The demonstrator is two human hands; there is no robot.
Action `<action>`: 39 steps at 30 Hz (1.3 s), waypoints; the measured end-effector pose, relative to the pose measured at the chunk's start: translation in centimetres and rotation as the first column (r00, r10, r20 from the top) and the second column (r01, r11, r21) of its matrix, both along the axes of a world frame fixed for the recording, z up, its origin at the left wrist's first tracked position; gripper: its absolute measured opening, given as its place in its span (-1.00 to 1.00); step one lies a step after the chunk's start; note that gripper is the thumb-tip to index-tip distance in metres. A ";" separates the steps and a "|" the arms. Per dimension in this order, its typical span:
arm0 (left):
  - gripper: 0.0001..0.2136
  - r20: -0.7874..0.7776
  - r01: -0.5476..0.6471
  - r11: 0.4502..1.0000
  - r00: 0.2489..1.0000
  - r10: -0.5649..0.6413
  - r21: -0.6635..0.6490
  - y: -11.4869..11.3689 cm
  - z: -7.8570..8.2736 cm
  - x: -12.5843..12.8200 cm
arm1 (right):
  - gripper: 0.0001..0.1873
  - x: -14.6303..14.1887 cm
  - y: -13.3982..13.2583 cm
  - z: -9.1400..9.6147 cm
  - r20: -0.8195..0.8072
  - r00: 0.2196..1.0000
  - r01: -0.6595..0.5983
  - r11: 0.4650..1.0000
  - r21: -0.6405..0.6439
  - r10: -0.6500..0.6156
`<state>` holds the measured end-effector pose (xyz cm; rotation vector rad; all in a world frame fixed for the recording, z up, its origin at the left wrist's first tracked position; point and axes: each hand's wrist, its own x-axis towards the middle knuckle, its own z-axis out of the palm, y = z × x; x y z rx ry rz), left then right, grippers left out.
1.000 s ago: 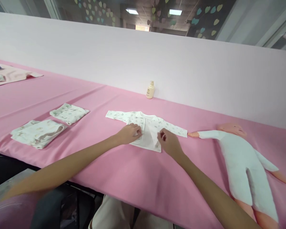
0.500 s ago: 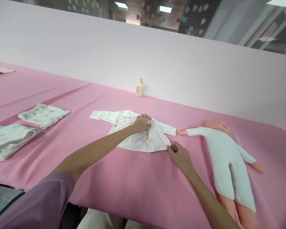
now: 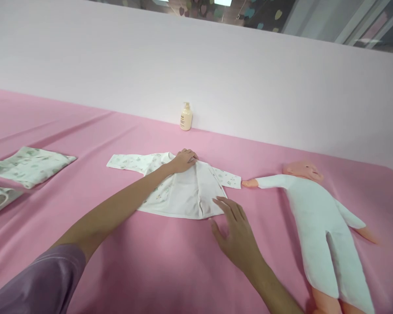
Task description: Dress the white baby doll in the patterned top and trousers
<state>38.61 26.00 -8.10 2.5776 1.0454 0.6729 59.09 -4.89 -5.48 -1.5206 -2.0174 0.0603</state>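
Resting my left hand point(image 3: 183, 161) near the collar of the small white shirt point(image 3: 183, 196) at mid-frame, presumably to steady it, I cannot tell whether those fingers pinch cloth, while my right hand point(image 3: 237, 233), fingers parted, holds nothing by its lower-right corner.

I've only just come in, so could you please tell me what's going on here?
A shirt lies spread on the table. A person's left hand is on its upper part; their right hand is open by the shirt's lower edge, contact unclear. A doll lies to the right, folded cloths to the left, and a bottle stands by the wall.
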 end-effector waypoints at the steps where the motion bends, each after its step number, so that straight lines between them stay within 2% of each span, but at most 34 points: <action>1: -0.71 0.017 0.016 1.000 1.000 -0.016 -0.017 0.7 0.1 -0.1 | -0.39 -0.4 -0.2 0.1 0.020 0.998 -0.050 0.998 -0.036 0.051; 4: -0.72 0.051 -0.012 0.999 0.999 0.014 -0.041 1.9 0.0 -0.1 | -0.20 -1.0 -0.7 0.1 0.075 0.982 -0.161 0.975 -0.151 0.173; 6: -0.72 0.069 -0.046 0.997 0.996 0.051 -0.068 2.2 -0.2 0.1 | -0.14 -1.0 -0.8 -0.1 0.096 0.967 -0.214 0.955 -0.205 0.237; 11: -0.74 0.103 -0.070 0.989 0.991 0.084 -0.134 2.2 -0.5 0.3 | -0.14 -0.5 -0.7 -0.4 0.128 0.959 -0.212 0.939 -0.269 0.254; 14: -0.76 0.076 -0.131 0.989 0.988 0.136 -0.067 2.2 -0.7 0.5 | -0.12 -0.4 -0.6 -0.5 0.149 0.958 -0.199 0.939 -0.279 0.247; 19: -0.79 0.059 -0.242 0.959 0.970 0.236 0.147 1.7 -0.3 0.5 | -0.08 -0.4 -0.5 -0.7 0.135 0.962 -0.193 0.940 -0.280 0.238; 21: -0.77 0.083 -0.187 0.959 0.981 0.173 0.212 1.2 0.2 0.4 | -0.09 -0.4 -0.5 -0.6 0.121 0.964 -0.195 0.939 -0.284 0.237; 23: -0.73 0.066 -0.054 0.968 0.997 0.039 0.243 0.7 0.8 0.2 | -0.11 -0.4 -0.6 -0.6 0.106 0.967 -0.195 0.939 -0.283 0.232; 26: -0.70 -0.046 0.155 0.961 0.988 -0.149 0.230 0.1 1.3 0.0 | -0.12 -0.3 -0.6 -0.6 0.104 0.967 -0.195 0.939 -0.282 0.232; 28: -0.68 -0.094 0.196 0.957 0.979 -0.180 0.214 0.0 1.3 -0.1 | -0.13 -0.2 -0.7 -0.6 0.124 0.964 -0.191 0.937 -0.291 0.235; 34: -0.70 -0.095 0.080 0.984 0.993 -0.065 0.159 0.9 0.5 0.0 | -0.22 0.0 -0.9 -0.8 0.157 0.958 -0.178 0.930 -0.322 0.238; 37: -0.74 -0.011 -0.067 0.997 0.998 0.067 0.045 1.0 -0.1 0.1 | -0.23 0.0 -1.0 -0.9 0.152 0.959 -0.184 0.932 -0.313 0.240; 39: -0.78 0.034 -0.176 0.984 0.984 0.175 0.008 0.9 -0.5 0.1 | -0.22 0.0 -0.9 -0.9 0.157 0.958 -0.184 0.935 -0.303 0.240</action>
